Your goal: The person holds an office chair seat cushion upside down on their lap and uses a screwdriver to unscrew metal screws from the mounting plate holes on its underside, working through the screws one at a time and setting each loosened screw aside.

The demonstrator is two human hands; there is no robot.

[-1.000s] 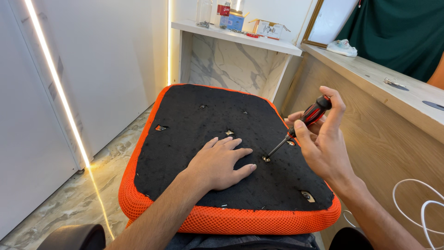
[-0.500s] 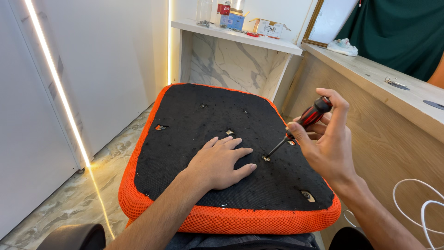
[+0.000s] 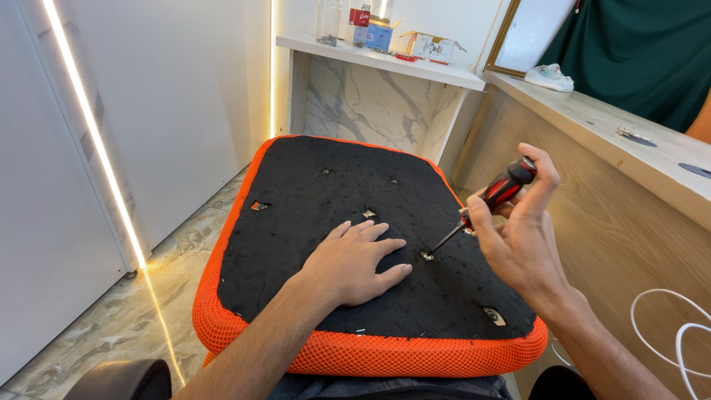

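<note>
Right hand (image 3: pixel 522 241) clamped on screwdriver (image 3: pixel 485 207), tip seemingly at screw (image 3: pixel 427 256); left hand (image 3: pixel 355 259) flat, fingers spread, on seat cushion (image 3: pixel 311 192).

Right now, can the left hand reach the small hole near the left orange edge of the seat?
Probably yes. The left hand lies flat on the black underside, and nothing stands between it and the hole. The right hand holds the screwdriver on the other side.

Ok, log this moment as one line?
left hand: flat on seat base | right hand: holds screwdriver | tip: in screw | seat: upside down, orange edge
</note>
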